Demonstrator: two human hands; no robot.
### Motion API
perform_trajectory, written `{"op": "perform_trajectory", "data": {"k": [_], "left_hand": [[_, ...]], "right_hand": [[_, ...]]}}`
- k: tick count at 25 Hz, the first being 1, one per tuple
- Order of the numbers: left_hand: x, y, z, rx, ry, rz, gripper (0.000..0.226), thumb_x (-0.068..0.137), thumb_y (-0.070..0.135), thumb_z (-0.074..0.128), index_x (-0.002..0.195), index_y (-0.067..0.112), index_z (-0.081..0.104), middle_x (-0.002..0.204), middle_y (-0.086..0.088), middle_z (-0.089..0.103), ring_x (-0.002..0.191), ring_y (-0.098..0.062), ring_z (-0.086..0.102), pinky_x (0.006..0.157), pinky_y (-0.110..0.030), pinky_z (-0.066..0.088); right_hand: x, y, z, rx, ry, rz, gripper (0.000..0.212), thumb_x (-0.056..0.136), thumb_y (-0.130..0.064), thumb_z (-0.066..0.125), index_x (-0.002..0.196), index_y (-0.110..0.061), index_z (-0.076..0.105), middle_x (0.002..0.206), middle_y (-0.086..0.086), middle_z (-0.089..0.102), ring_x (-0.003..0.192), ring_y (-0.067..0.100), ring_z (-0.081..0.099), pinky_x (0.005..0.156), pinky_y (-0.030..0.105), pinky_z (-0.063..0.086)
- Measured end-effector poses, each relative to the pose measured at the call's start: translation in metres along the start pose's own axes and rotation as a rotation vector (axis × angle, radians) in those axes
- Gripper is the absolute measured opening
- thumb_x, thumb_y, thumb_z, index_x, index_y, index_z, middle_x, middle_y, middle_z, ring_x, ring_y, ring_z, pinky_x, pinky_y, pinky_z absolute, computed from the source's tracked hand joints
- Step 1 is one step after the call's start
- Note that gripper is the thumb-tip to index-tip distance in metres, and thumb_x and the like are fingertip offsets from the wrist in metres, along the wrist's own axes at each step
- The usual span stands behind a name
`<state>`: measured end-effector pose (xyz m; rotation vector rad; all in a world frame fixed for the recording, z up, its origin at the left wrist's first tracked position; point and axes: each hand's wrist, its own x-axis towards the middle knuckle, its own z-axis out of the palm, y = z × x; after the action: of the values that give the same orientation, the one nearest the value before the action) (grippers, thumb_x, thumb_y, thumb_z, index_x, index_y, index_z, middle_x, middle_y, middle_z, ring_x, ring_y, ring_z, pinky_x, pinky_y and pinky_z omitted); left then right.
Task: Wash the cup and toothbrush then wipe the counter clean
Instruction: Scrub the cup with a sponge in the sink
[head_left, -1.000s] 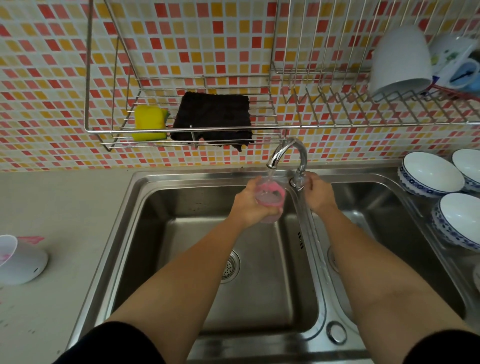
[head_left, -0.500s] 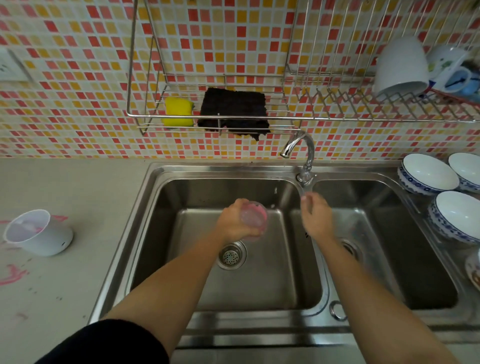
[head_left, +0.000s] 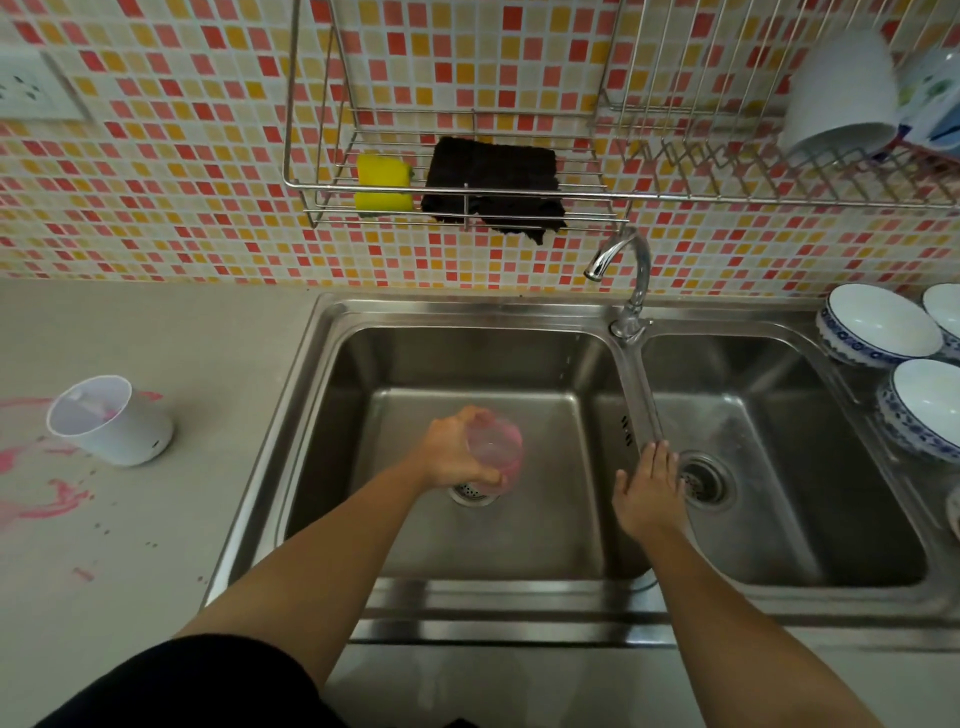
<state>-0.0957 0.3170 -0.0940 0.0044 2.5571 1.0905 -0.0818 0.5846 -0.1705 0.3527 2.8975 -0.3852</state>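
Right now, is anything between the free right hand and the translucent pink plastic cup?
Nothing visible. The left hand grips the translucent pink plastic cup over the left steel basin; only open space separates it from the right hand.

**One head-worn view, looking down over the sink (head_left: 467, 312)**

A single wide-angle camera sat on the person's head, close above the sink's front edge, facing forward and down toward the tiled wall (head_left: 156, 208). Both forearms (head_left: 322, 561) ran in from the bottom edge, the left hand (head_left: 452, 457) and right hand (head_left: 647, 493) lying near mid-frame. The tabletop (head_left: 130, 545) filled the left side, the wire rack (head_left: 597, 196) the top.
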Motion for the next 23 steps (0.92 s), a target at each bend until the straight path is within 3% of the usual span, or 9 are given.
{"op": "perform_trajectory", "data": {"k": [5,8,11,14,16,19,21,23], "left_hand": [[-0.003,-0.004,0.002,-0.062,0.026,-0.048,0.085,0.059,0.026,0.086,0.130,0.021,0.040,0.121,0.004,0.053,0.110,-0.016,0.050,0.088,-0.021,0.039],[-0.006,-0.003,0.003,-0.260,0.117,-0.065,0.078,0.057,0.013,0.086,0.121,0.018,0.042,0.112,0.001,0.054,0.098,-0.015,0.053,0.077,-0.019,0.042],[-0.012,-0.002,0.003,-0.551,0.177,-0.035,0.070,0.060,-0.008,0.079,0.116,0.016,0.046,0.107,-0.002,0.055,0.084,-0.010,0.055,0.066,-0.010,0.047],[-0.014,-0.004,0.001,-0.621,0.180,-0.016,0.074,0.060,-0.009,0.079,0.118,0.023,0.045,0.106,0.005,0.055,0.090,-0.010,0.057,0.064,-0.007,0.050],[-0.011,-0.009,0.002,-0.461,0.193,-0.021,0.080,0.058,0.001,0.083,0.123,0.027,0.044,0.111,0.008,0.053,0.098,-0.013,0.055,0.070,-0.013,0.052],[-0.003,-0.016,0.007,-0.029,0.210,-0.020,0.085,0.056,0.022,0.082,0.128,0.029,0.039,0.123,0.000,0.050,0.117,-0.022,0.043,0.096,-0.037,0.044],[0.001,-0.015,0.009,0.245,0.194,-0.009,0.084,0.059,0.031,0.079,0.131,0.029,0.036,0.130,0.003,0.046,0.125,-0.022,0.033,0.098,-0.047,0.036],[0.005,-0.014,0.008,0.443,0.165,0.020,0.082,0.063,0.036,0.075,0.133,0.030,0.033,0.134,0.006,0.043,0.126,-0.021,0.031,0.095,-0.049,0.033]], "right_hand": [[-0.001,0.000,0.001,0.012,0.013,-0.009,0.064,0.098,-0.032,0.029,0.147,-0.003,-0.001,0.156,0.017,-0.002,0.144,0.030,-0.003,0.116,0.045,0.007],[0.000,0.001,0.002,0.011,0.017,-0.011,0.064,0.098,-0.032,0.029,0.147,-0.003,-0.001,0.157,0.016,-0.003,0.144,0.030,-0.003,0.117,0.044,0.007],[-0.001,0.002,0.003,0.008,0.017,-0.010,0.064,0.098,-0.031,0.028,0.147,-0.004,-0.001,0.157,0.015,-0.003,0.144,0.029,-0.004,0.117,0.044,0.006],[-0.003,0.002,0.004,-0.016,0.029,-0.015,0.064,0.098,-0.031,0.028,0.147,-0.003,-0.002,0.157,0.016,-0.003,0.144,0.029,-0.004,0.116,0.044,0.006],[-0.004,0.001,0.003,-0.020,0.030,-0.013,0.064,0.098,-0.031,0.028,0.147,-0.003,-0.002,0.157,0.016,-0.004,0.144,0.030,-0.004,0.116,0.044,0.005],[-0.004,0.001,0.003,-0.031,0.022,-0.014,0.064,0.098,-0.030,0.028,0.147,-0.003,-0.003,0.156,0.016,-0.005,0.144,0.029,-0.005,0.116,0.043,0.004],[-0.004,0.002,0.002,-0.029,0.016,-0.017,0.065,0.098,-0.030,0.028,0.147,-0.003,-0.004,0.156,0.016,-0.006,0.144,0.029,-0.005,0.116,0.043,0.004],[-0.004,0.002,0.003,-0.025,0.009,-0.015,0.065,0.098,-0.030,0.029,0.147,-0.003,-0.004,0.156,0.016,-0.006,0.144,0.029,-0.006,0.116,0.044,0.004]]}}
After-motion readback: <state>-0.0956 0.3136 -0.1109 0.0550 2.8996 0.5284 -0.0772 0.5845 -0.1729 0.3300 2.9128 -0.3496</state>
